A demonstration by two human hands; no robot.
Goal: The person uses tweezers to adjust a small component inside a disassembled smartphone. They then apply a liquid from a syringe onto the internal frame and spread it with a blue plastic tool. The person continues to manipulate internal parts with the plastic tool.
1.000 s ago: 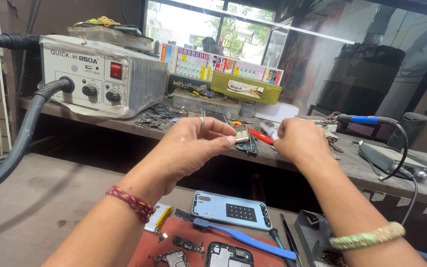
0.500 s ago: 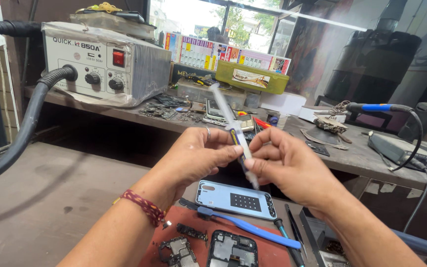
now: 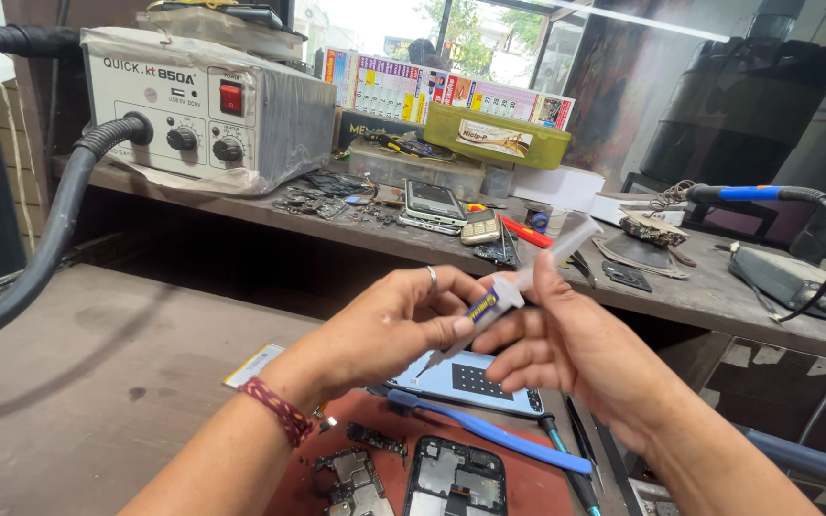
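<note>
Both of my hands hold a clear plastic syringe (image 3: 528, 277) with a blue and yellow label, tilted with its tip pointing down-left. My left hand (image 3: 389, 325), with a ring and a red thread bracelet, pinches the lower barrel near the tip. My right hand (image 3: 566, 349) grips the barrel from the right, thumb up along it. Below the hands lie a light blue phone back cover (image 3: 466, 382) and an opened phone frame (image 3: 456, 478) on a red mat (image 3: 547, 487).
A blue-handled tool (image 3: 499, 435) lies across the mat. A grey hot-air station (image 3: 203, 115) with a black hose (image 3: 40, 248) stands on the upper shelf, beside phones (image 3: 435, 203), parts, a green box (image 3: 497, 136) and a soldering iron (image 3: 748, 194) at right.
My hands have come down from the shelf toward the mat with the syringe. The syringe now tilts lower, and both hands grip it more closely.
</note>
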